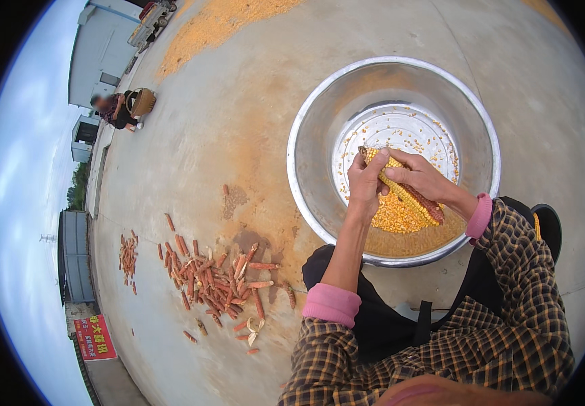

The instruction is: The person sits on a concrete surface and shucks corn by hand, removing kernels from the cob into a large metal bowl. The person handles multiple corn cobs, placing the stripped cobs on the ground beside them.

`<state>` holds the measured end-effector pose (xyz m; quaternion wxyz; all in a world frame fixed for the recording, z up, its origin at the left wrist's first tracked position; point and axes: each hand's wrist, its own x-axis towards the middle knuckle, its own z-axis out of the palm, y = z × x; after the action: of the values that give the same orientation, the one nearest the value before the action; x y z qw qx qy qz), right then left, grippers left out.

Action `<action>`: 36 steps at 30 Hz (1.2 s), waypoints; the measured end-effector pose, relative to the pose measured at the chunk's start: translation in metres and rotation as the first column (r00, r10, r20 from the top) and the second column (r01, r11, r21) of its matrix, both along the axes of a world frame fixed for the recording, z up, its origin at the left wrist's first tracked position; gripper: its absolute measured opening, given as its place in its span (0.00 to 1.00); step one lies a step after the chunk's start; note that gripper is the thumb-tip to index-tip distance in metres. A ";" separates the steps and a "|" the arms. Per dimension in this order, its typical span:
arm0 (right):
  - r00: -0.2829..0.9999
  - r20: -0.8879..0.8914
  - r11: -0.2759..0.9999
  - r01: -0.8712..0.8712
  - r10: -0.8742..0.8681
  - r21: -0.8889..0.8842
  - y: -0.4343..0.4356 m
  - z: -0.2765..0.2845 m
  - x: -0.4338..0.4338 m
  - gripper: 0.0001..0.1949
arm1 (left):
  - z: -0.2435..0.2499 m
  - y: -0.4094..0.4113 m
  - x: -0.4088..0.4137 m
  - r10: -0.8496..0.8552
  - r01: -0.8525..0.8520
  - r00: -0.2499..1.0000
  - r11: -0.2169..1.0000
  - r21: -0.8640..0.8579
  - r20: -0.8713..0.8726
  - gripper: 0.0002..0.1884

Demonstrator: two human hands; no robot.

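Over a wide metal basin [318, 127], my left hand [364, 183] and my right hand [419, 175] both grip an ear of corn [408, 195] with yellow kernels. The ear slants from upper left to lower right. Red bare cob [432, 207] shows along its right side; whether this is the same ear or a second cob, I cannot tell. My left hand is around the upper end, and my right thumb presses on the kernels. Below, loose yellow kernels [396, 215] are heaped on the basin's near side, with others scattered across its floor.
Left of the basin, a pile of red bare corncobs [216, 284] lies on the concrete ground [211, 152], with a smaller cob pile [128, 256] beyond. Kernels [226, 25] are spread at the top. A seated person [117, 110] has a basket [144, 101] farther off.
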<state>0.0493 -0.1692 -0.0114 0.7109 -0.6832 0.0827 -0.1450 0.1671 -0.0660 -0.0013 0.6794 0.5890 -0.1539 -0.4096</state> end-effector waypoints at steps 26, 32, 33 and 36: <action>0.994 0.082 0.995 0.072 -0.078 0.075 0.007 -0.011 0.006 0.32 | -0.001 0.000 0.006 0.007 -0.005 0.996 1.000 -0.025 0.090 0.13; 0.995 0.051 0.995 0.079 -0.083 0.062 0.011 -0.012 0.005 0.27 | -0.001 0.003 0.011 -0.030 0.030 0.999 1.000 0.004 0.036 0.13; 0.994 0.065 0.995 0.087 -0.090 0.040 0.010 -0.012 0.005 0.27 | -0.002 0.003 0.012 -0.027 0.027 1.000 0.999 -0.028 0.010 0.12; 0.998 -0.002 0.998 0.066 -0.066 0.001 0.005 -0.011 0.005 0.32 | -0.005 0.004 0.017 -0.014 0.010 0.999 0.995 -0.098 -0.042 0.14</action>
<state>0.0543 -0.1644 -0.0224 0.7059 -0.6800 0.1061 -0.1675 0.1843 -0.0624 -0.0058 0.7080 0.5453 -0.1627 -0.4181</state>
